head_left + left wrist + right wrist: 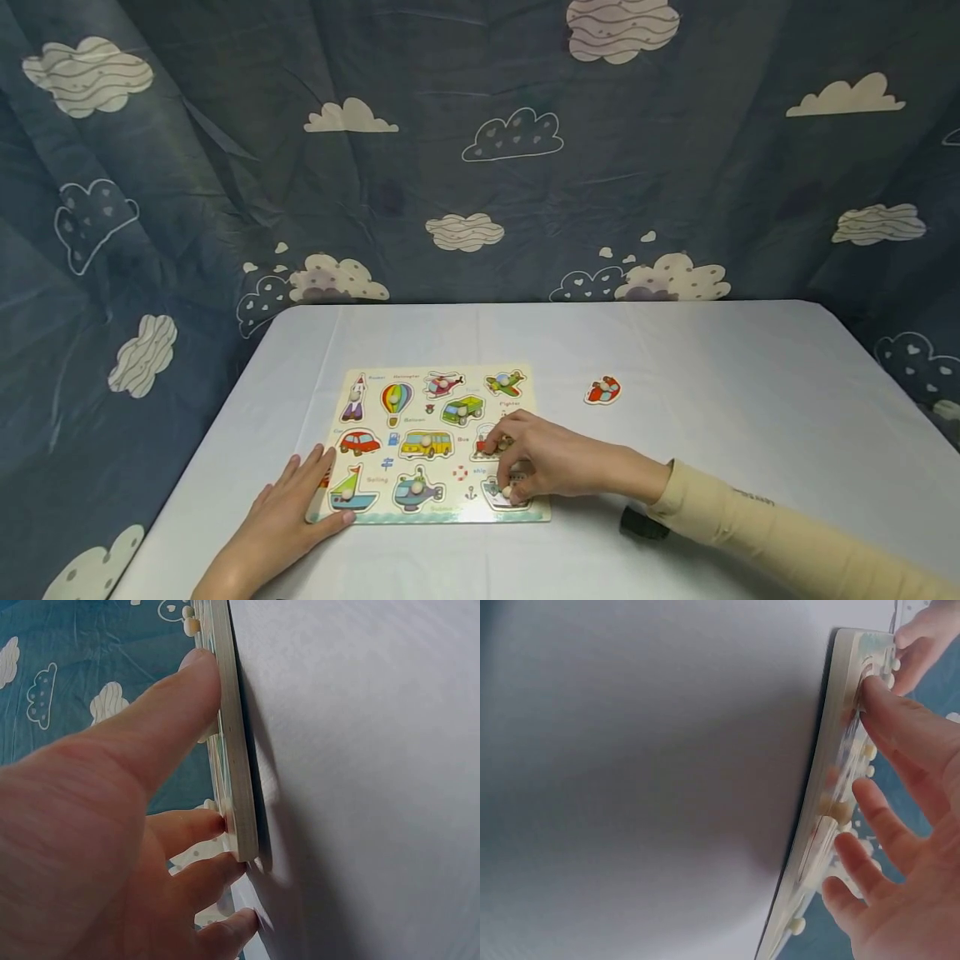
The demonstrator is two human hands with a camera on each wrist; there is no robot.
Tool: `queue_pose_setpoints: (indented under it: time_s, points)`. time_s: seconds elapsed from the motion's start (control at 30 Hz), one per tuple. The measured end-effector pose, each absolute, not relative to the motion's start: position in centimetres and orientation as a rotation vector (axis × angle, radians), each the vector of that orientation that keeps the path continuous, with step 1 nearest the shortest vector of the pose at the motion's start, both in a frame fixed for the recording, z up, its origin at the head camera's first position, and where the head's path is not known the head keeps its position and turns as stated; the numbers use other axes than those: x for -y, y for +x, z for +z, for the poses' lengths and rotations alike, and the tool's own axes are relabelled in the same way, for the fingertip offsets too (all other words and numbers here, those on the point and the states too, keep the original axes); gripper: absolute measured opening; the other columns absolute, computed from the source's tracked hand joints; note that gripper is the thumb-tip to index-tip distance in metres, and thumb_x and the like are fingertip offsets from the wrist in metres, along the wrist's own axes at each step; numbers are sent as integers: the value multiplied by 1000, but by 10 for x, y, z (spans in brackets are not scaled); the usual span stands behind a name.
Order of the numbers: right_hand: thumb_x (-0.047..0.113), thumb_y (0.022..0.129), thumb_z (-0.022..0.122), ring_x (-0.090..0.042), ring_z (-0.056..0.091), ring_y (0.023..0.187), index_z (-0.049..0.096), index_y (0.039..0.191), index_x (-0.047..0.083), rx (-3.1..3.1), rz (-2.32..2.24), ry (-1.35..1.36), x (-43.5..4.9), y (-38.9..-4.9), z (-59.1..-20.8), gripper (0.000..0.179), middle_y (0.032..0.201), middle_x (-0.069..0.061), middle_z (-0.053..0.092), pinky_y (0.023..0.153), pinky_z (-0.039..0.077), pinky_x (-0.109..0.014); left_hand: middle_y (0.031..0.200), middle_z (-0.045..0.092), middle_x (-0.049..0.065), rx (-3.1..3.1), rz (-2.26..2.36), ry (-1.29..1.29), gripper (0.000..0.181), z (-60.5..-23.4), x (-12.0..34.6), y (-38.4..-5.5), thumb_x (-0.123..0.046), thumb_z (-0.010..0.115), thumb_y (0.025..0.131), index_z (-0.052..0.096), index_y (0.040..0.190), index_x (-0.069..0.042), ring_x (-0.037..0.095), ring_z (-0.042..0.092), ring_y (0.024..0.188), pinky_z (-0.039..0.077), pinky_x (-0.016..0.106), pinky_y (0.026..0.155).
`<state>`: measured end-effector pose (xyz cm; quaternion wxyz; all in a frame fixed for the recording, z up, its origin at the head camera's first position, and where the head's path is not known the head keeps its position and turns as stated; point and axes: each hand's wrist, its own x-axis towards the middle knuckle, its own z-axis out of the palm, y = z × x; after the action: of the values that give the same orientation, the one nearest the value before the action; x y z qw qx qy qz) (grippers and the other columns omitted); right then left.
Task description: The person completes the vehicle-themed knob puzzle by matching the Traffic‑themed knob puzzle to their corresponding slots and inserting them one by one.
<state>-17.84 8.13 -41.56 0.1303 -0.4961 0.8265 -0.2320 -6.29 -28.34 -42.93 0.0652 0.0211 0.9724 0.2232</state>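
A wooden peg puzzle board (386, 520) with vehicle pictures lies flat on the white table. My right hand (551, 458) is over its right side, with thumb and index finger pinching the knob of the ship piece (493, 498) at the lower right corner. Its other fingers spread above the train piece (482, 443), partly covering it. My left hand (277, 521) rests at the board's lower left, fingers fairly straight. In the left wrist view the left thumb (191, 694) lies along the board's front edge. The right hand hides part of the ship.
One loose red puzzle piece (603, 390) lies on the table (712, 375) right of the board. A small black object (643, 524) sits under the right forearm. The red car (359, 442), yellow bus (426, 445) and several other pieces sit in the board. Behind hangs a dark cloud-patterned cloth (450, 192).
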Motion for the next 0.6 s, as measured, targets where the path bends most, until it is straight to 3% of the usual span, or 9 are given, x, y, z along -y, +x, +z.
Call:
queue_pose_setpoints:
  time_s: [0.27, 0.6]
  points:
    - [24, 81, 82, -17, 39, 127, 75, 91, 32, -2416, -748, -1394, -91, -178, -412, 14, 131, 5, 55, 107, 36, -41, 157, 28, 21, -2928, 672, 64, 98, -430, 283, -64, -68, 66, 80, 37, 152, -8, 51, 18, 142, 18, 76, 101]
    - [17, 82, 82, -21, 42, 128, 74, 96, 26, -2516, -913, -1213, -122, -181, -405, 18, 133, 0, 56, 102, 39, -48, 157, 28, 22, -2917, 662, 49, 99, -430, 282, -63, -69, 66, 79, 36, 152, -10, 51, 18, 142, 18, 76, 101]
